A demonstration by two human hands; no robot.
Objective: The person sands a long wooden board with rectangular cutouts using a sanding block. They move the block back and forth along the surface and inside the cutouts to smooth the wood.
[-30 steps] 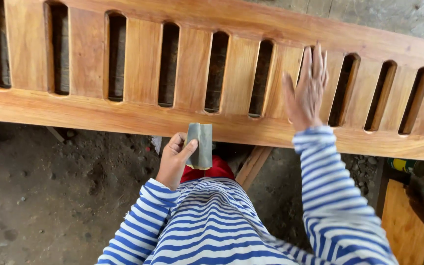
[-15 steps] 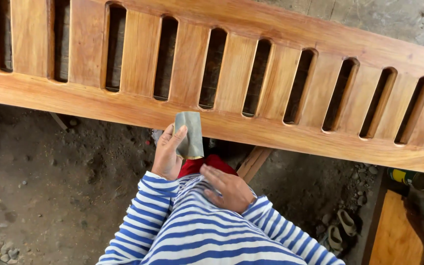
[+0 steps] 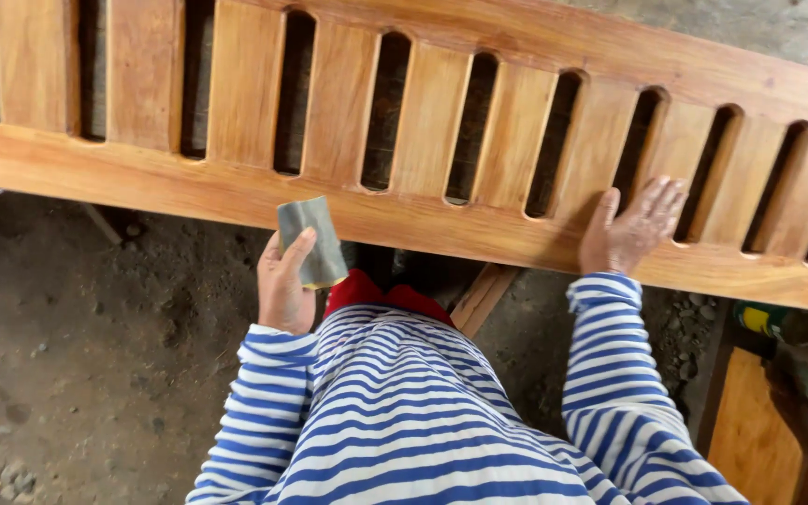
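Note:
A long slatted wooden panel (image 3: 404, 220) of orange-brown wood lies across the view, with several dark slots between its slats. My left hand (image 3: 284, 285) holds a folded grey piece of sandpaper (image 3: 310, 238) upright just below the panel's lower rail. My right hand (image 3: 633, 229) lies flat on the lower rail and slats at the right, fingers spread. Both arms are in blue and white striped sleeves.
Below the panel is dark dirt floor (image 3: 95, 355) with small stones. A wooden support piece (image 3: 481, 299) slants under the rail. At the right stand an orange wooden board (image 3: 750, 425) and a yellow-green can (image 3: 764, 320).
My right hand left my chest and went up onto the panel's lower rail at the right. My left hand with the sandpaper shifted slightly left and up.

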